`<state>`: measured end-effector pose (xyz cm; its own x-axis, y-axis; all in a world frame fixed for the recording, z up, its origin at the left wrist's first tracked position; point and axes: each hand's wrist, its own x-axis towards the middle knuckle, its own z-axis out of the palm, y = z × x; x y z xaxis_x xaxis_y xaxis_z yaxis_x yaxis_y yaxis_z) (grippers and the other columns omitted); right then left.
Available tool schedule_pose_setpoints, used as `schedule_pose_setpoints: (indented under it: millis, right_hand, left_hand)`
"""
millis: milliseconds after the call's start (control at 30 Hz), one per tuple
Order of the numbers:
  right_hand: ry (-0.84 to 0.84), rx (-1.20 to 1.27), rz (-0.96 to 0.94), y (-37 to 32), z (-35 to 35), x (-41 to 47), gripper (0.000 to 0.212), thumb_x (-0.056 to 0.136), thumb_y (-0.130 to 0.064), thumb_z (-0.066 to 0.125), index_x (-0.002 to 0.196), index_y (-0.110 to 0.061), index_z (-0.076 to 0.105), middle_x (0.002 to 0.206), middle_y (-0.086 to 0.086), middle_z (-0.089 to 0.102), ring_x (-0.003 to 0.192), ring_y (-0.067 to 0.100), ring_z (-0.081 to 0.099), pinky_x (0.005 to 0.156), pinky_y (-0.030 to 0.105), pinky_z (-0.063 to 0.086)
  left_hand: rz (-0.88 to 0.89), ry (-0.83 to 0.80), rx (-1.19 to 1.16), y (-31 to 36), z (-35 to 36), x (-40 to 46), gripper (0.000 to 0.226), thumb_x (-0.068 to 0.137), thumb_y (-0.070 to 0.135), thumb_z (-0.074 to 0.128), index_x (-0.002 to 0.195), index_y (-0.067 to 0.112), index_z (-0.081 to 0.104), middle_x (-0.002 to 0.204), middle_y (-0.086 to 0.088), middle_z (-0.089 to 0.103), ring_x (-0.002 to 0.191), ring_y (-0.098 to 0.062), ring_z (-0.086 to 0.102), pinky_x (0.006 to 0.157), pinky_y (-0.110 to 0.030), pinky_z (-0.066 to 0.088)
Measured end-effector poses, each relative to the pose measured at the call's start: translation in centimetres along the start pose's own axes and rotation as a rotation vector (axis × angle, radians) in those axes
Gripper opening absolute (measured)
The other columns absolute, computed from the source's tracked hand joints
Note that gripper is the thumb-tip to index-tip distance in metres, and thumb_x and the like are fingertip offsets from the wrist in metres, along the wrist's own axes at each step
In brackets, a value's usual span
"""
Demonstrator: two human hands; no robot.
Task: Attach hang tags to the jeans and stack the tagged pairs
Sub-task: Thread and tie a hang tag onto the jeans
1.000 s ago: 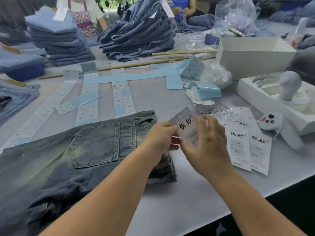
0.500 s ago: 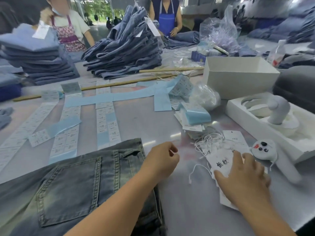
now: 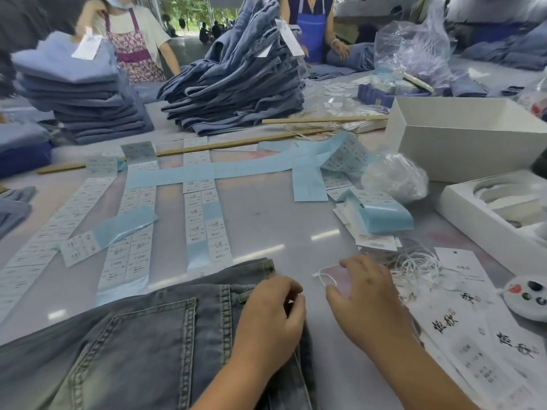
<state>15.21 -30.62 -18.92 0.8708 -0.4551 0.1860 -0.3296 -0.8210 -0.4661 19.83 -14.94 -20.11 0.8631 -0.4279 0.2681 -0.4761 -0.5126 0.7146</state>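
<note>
Both hands have let the hang tag go — I see my right hand (image 3: 367,303) spread over the strings (image 3: 414,267) beside the jeans (image 3: 133,344), my left hand (image 3: 272,318) curled at the waistband, its contents unclear — threading comes next.

On the table lay 1 pair of washed jeans (image 3: 142,344) in front, with 2 hands (image 3: 273,318) over its edge. Behind stood 2 stacks of folded jeans (image 3: 233,84). There were 2 wooden sticks (image 3: 322,119), 2 white boxes (image 3: 461,137), 3 long sticker strips (image 3: 204,220) and 2 people in aprons (image 3: 136,39).
</note>
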Motion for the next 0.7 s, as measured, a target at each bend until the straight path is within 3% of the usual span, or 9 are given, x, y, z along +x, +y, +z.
schedule_pose_setpoints:
  millis: [133,233,300,367,500,600,700]
  right_hand:
    - [-0.023,0.136,-0.142,-2.3,1.9,-0.9,0.037,0.086,-0.029,0.067,0.12,-0.017,0.063,0.121,-0.006,0.056,0.116,0.013,0.045,0.101,0.025,0.036]
    - [-0.05,0.26,-0.228,-3.8,3.0,-1.8,0.02,0.083,-0.025,0.07,0.103,-0.022,0.069,0.095,-0.013,0.061,0.094,0.01,0.053,0.084,0.021,0.041]
    - [-0.098,0.279,-0.256,-4.6,3.7,-2.5,0.01,0.084,-0.027,0.068,0.093,-0.025,0.068,0.085,-0.012,0.059,0.082,0.008,0.055,0.075,0.021,0.044]
    - [-0.107,0.273,-0.258,-4.9,4.3,-2.8,0.007,0.086,-0.026,0.067,0.091,-0.023,0.069,0.083,-0.01,0.056,0.077,0.007,0.054,0.071,0.021,0.043]
    - [-0.056,0.368,-0.213,-5.1,4.3,-3.0,0.006,0.088,-0.018,0.069,0.089,-0.022,0.072,0.084,-0.013,0.052,0.082,0.005,0.051,0.073,0.017,0.04]
    - [0.048,0.258,-0.239,-5.1,3.5,-4.2,0.009,0.083,-0.013,0.073,0.088,-0.02,0.074,0.085,-0.007,0.049,0.085,0.013,0.047,0.079,0.027,0.044]
    - [0.094,0.142,-0.221,-5.3,2.3,-6.3,0.016,0.071,-0.013,0.081,0.084,-0.02,0.074,0.081,-0.004,0.05,0.079,0.02,0.05,0.071,0.035,0.05]
  left_hand:
    - [-0.079,0.032,-0.226,-0.4,-1.8,0.0,0.009,0.089,0.025,0.061,0.094,0.029,0.067,0.085,0.016,0.066,0.085,-0.003,0.062,0.074,-0.013,0.045]
    - [0.054,0.099,0.074,-2.5,-3.3,-1.5,0.013,0.081,0.031,0.059,0.094,0.03,0.063,0.093,0.02,0.056,0.09,-0.003,0.052,0.082,-0.016,0.04]
    - [0.039,0.146,0.187,-3.9,-3.8,-2.6,0.015,0.079,0.029,0.065,0.094,0.028,0.062,0.094,0.017,0.052,0.089,-0.006,0.047,0.083,-0.021,0.039]
    - [-0.053,0.174,0.175,-4.3,-3.9,-3.0,0.015,0.08,0.024,0.069,0.087,0.027,0.056,0.089,0.014,0.049,0.085,-0.01,0.044,0.078,-0.024,0.038]
    - [-0.114,0.101,0.329,-3.7,-3.3,-2.1,0.029,0.086,0.05,0.05,0.069,0.029,0.04,0.073,0.012,0.043,0.075,-0.013,0.04,0.075,-0.032,0.031]
    - [-0.121,0.087,0.359,-3.8,-3.3,-2.2,0.039,0.089,0.055,0.047,0.063,0.026,0.039,0.067,0.01,0.043,0.074,-0.014,0.041,0.076,-0.033,0.03]
    - [-0.118,0.095,0.269,-3.8,-3.6,-2.3,0.044,0.092,0.055,0.041,0.059,0.025,0.039,0.063,0.008,0.044,0.071,-0.011,0.043,0.077,-0.033,0.032]
